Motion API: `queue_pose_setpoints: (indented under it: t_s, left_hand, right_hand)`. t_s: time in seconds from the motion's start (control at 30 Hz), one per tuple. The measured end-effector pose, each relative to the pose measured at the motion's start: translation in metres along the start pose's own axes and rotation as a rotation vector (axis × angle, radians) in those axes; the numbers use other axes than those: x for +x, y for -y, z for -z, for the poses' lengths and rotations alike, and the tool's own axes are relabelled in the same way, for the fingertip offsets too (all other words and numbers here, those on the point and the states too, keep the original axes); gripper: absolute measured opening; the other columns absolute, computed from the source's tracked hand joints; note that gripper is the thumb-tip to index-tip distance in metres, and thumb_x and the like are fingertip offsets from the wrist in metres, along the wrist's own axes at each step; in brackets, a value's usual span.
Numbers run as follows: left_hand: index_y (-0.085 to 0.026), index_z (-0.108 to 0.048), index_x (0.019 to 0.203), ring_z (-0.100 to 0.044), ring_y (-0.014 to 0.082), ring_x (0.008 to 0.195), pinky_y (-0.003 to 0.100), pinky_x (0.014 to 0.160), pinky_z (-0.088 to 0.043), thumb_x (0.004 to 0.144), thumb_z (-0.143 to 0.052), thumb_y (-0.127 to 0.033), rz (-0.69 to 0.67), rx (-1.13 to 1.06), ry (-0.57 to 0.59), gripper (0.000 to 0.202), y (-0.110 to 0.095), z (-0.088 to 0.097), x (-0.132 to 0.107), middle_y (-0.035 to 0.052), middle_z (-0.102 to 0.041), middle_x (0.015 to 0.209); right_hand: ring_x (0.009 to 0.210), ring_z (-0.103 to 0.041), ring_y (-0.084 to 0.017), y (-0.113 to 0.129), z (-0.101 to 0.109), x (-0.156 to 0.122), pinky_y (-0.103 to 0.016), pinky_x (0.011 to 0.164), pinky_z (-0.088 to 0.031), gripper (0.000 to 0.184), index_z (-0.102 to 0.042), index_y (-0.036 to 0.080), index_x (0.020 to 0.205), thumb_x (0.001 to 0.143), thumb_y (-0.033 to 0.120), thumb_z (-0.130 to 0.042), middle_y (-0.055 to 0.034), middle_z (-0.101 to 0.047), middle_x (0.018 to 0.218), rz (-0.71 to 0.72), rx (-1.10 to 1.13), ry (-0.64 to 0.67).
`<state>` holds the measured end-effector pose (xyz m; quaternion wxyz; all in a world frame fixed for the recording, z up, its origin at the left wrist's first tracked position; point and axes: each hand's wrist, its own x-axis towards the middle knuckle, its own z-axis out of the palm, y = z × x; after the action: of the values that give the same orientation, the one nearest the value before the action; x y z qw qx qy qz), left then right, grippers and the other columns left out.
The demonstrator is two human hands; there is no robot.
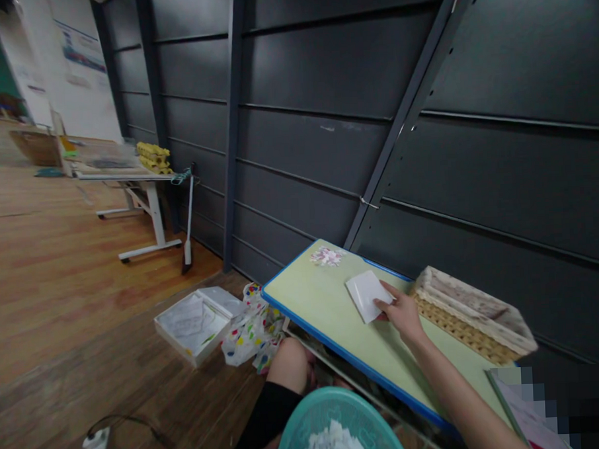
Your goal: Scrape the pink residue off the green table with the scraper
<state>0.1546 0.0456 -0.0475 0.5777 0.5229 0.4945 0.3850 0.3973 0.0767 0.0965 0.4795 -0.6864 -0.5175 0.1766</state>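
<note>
My right hand (pixel 402 312) reaches across a pale green table with a blue edge (pixel 317 303). Its fingers lie stretched out flat on the corner of a white folded square (pixel 365 293), so the hand is open. A small pink-and-white patterned piece (pixel 327 256) lies further back on the table. A woven basket with a cloth lining (pixel 475 316) stands just right of the hand. A teal basin (pixel 337 405) holding white folded pieces (pixel 333 445) sits in front of me, below the table edge. My left hand does not show.
A dark panelled wall runs close behind the table. On the wooden floor to the left lie an open white box (pixel 192 325) and a polka-dot bag (pixel 252 329). A second table (pixel 128 174) with yellow items (pixel 154 158) stands further off. A power strip (pixel 95 448) lies near me.
</note>
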Motion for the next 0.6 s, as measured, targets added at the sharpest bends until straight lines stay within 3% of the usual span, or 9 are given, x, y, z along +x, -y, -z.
queue_pose_setpoints:
  t_s: [0.27, 0.5, 0.6]
  left_hand:
    - [-0.028, -0.061, 0.112, -0.056, 0.0254, 0.108, 0.045, 0.086, -0.051, 0.087, -0.054, -0.037, -0.114, 0.098, -0.090, 0.028, -0.001, -0.009, 0.004, 0.0060, -0.059, 0.125]
    - [-0.026, -0.062, 0.110, -0.058, 0.0245, 0.105, 0.044, 0.086, -0.051, 0.090, -0.048, -0.038, -0.034, 0.068, -0.073, 0.028, 0.025, -0.011, 0.008, 0.0057, -0.062, 0.119]
    - [-0.022, -0.061, 0.112, -0.059, 0.0259, 0.105, 0.045, 0.087, -0.050, 0.090, -0.049, -0.038, -0.016, 0.057, -0.072, 0.030, 0.025, -0.010, 0.007, 0.0052, -0.062, 0.117]
  right_hand:
    - [0.071, -0.063, -0.018, 0.063, -0.036, 0.055, -0.027, 0.074, -0.046, 0.057, -0.059, 0.016, 0.126, 0.070, 0.012, -0.052, -0.0052, -0.071, 0.082, 0.256, -0.440, 0.096]
    - [0.092, -0.064, -0.022, 0.072, -0.058, 0.068, -0.028, 0.082, -0.043, 0.058, -0.057, 0.024, 0.129, 0.073, 0.012, -0.051, -0.0047, -0.071, 0.103, 0.327, -0.626, 0.118]
    - [0.099, -0.063, -0.023, 0.077, -0.063, 0.068, -0.028, 0.086, -0.042, 0.060, -0.056, 0.026, 0.130, 0.073, 0.009, -0.049, -0.0043, -0.068, 0.113, 0.352, -0.697, 0.148]
